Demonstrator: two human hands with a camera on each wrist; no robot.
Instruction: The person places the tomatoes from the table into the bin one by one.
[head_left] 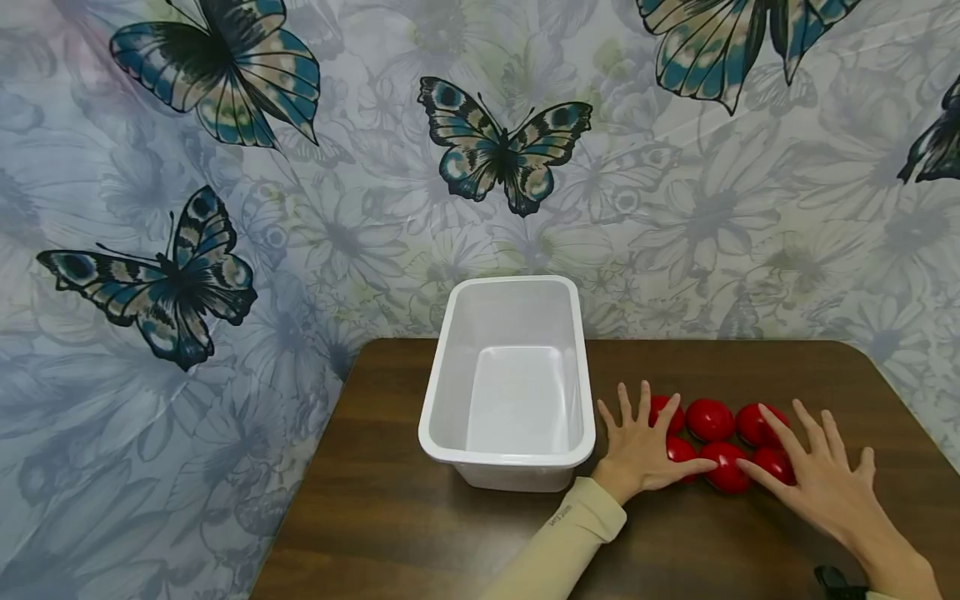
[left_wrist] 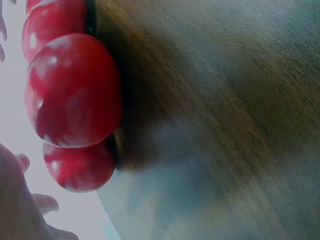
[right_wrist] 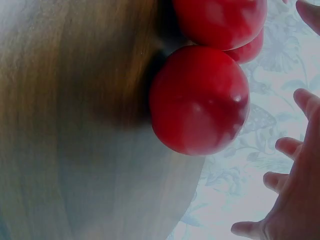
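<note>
Several shiny red balls (head_left: 710, 420), round and smooth like apples or tomatoes, sit close together in two rows on the wooden table. At their left side my left hand (head_left: 643, 450) is spread, fingers straight, overlapping the nearest balls in the head view. My right hand (head_left: 828, 483) spreads likewise at the right end of the group, thumb and index finger reaching over the balls there. Each wrist view shows a large red ball (left_wrist: 75, 90) or red ball (right_wrist: 200, 100) beside outstretched fingers. Neither hand curls round anything.
A deep white rectangular tub (head_left: 506, 471) with nothing in it stands left of the hands, near the table's back edge. The brown wooden table (head_left: 360, 517) has rounded back corners. Behind it hangs a cloth (head_left: 337, 208) printed with butterflies and flowers.
</note>
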